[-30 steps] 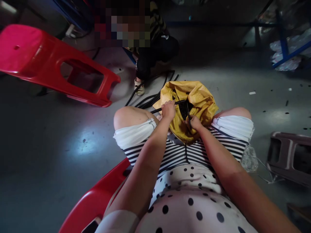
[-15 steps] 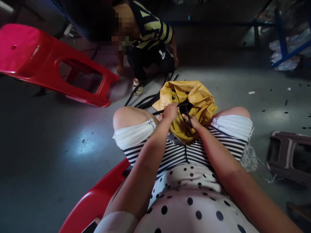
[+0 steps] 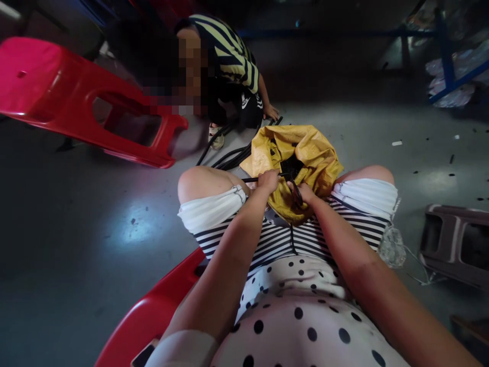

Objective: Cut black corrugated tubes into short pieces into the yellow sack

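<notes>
My left hand (image 3: pixel 269 180) is closed round a black tube (image 3: pixel 250 179) that runs out to its left and bends over to the right. My right hand (image 3: pixel 301 193) is closed on a dark curved piece at the other side; whether this is the tube's end or a separate tool is hard to tell. Both hands are over the near side of an open yellow sack (image 3: pixel 321 153) between my knees. Dark contents show in its mouth. More black tubes (image 3: pixel 235 159) lie on the floor beyond my left knee.
A small person (image 3: pixel 237 61) squats ahead, one hand near the tube ends. A red stool (image 3: pixel 72 97) lies at the left, a grey stool (image 3: pixel 451 229) at the right. Clear plastic bags (image 3: pixel 454 92) are at the upper right.
The black tube between my hands now bends in a curve, and my left hand is slightly lower. The squatting person has leaned left and reached a hand toward the tube ends.
</notes>
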`<state>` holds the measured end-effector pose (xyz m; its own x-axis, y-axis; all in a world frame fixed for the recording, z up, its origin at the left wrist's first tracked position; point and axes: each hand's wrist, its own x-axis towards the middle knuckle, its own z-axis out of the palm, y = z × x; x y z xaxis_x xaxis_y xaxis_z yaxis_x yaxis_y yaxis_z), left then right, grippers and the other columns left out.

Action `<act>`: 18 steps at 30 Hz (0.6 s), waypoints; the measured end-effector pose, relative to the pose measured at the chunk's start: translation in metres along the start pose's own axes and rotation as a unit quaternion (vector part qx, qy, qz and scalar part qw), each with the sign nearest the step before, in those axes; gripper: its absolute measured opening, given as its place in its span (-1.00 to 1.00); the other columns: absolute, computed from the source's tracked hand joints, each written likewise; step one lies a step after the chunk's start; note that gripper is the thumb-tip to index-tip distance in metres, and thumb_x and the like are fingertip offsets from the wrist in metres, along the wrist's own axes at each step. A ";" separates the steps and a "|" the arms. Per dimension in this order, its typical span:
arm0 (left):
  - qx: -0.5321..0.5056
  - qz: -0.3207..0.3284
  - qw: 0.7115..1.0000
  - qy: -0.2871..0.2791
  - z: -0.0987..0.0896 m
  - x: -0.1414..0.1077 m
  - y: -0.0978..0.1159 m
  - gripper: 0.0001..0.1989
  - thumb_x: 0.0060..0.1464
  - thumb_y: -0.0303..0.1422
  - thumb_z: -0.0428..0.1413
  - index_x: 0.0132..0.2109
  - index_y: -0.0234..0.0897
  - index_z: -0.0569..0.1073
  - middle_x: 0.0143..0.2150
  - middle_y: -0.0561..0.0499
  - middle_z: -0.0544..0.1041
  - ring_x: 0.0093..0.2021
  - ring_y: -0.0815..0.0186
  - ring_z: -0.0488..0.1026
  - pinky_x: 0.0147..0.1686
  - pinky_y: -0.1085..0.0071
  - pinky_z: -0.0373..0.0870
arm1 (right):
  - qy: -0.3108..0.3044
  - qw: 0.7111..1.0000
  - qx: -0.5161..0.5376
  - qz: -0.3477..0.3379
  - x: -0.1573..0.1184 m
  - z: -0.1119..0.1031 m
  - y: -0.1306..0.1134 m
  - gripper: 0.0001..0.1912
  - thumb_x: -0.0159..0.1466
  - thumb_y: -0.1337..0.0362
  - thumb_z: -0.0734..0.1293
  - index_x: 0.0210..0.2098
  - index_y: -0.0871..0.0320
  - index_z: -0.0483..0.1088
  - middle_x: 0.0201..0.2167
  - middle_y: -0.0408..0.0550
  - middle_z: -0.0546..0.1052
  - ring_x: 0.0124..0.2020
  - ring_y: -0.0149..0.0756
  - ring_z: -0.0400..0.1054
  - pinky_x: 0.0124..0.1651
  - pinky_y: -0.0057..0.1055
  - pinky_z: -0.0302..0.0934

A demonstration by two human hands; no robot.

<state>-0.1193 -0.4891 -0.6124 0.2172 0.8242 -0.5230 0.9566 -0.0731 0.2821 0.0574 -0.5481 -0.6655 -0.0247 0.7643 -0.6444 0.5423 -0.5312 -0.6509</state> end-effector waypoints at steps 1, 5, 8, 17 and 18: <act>0.004 -0.001 1.000 -0.008 0.002 0.000 -0.001 -0.70 0.34 -0.34 -0.01 0.10 -0.11 0.54 0.20 -0.12 0.57 0.22 0.06 0.47 0.16 0.12 0.36 | -0.016 1.000 -0.008 0.011 -0.001 0.000 0.000 -0.30 0.24 -0.38 0.29 -0.57 0.16 0.41 -0.67 0.02 0.42 -0.52 -0.19 0.41 -0.33 -0.32 0.36; 0.010 -0.007 1.000 -0.017 0.005 0.003 -0.006 -0.70 0.33 -0.33 0.01 0.10 -0.15 0.54 0.17 -0.17 0.58 0.20 0.04 0.49 0.14 0.11 0.37 | -0.038 0.999 -0.032 0.023 -0.002 -0.001 0.001 -0.26 0.25 -0.40 0.25 -0.56 0.18 0.42 -0.68 0.01 0.42 -0.52 -0.21 0.40 -0.31 -0.34 0.34; 0.007 -0.027 1.000 0.008 0.004 0.004 -0.008 -0.68 0.34 -0.34 -0.02 0.13 -0.18 0.52 0.19 -0.20 0.56 0.21 0.03 0.47 0.14 0.09 0.37 | -0.025 0.999 -0.019 0.026 -0.003 -0.002 0.002 -0.27 0.25 -0.40 0.23 -0.46 0.18 0.47 -0.60 -0.01 0.48 -0.41 -0.20 0.43 -0.23 -0.34 0.35; -0.020 -0.024 0.999 0.028 -0.003 0.002 0.000 -0.68 0.35 -0.33 -0.01 0.14 -0.19 0.50 0.21 -0.19 0.55 0.23 0.03 0.46 0.16 0.10 0.35 | -0.058 0.997 0.041 0.038 -0.004 0.002 0.002 -0.30 0.25 -0.38 0.30 -0.35 0.21 0.49 -0.54 0.07 0.51 -0.30 -0.07 0.46 -0.11 -0.25 0.34; -0.023 -0.022 0.999 0.027 -0.003 0.002 0.002 -0.69 0.35 -0.33 -0.01 0.14 -0.17 0.50 0.21 -0.18 0.55 0.23 0.03 0.46 0.16 0.10 0.35 | -0.059 0.997 0.047 0.036 -0.004 0.002 0.001 -0.30 0.24 -0.38 0.31 -0.36 0.22 0.49 -0.55 0.07 0.50 -0.31 -0.06 0.46 -0.11 -0.24 0.34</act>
<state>-0.1180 -0.4862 -0.6104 0.1632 0.8547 -0.4927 0.9550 -0.0114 0.2965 0.0568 -0.5526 -0.6645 -0.0902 0.6780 -0.7295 0.4659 -0.6186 -0.6326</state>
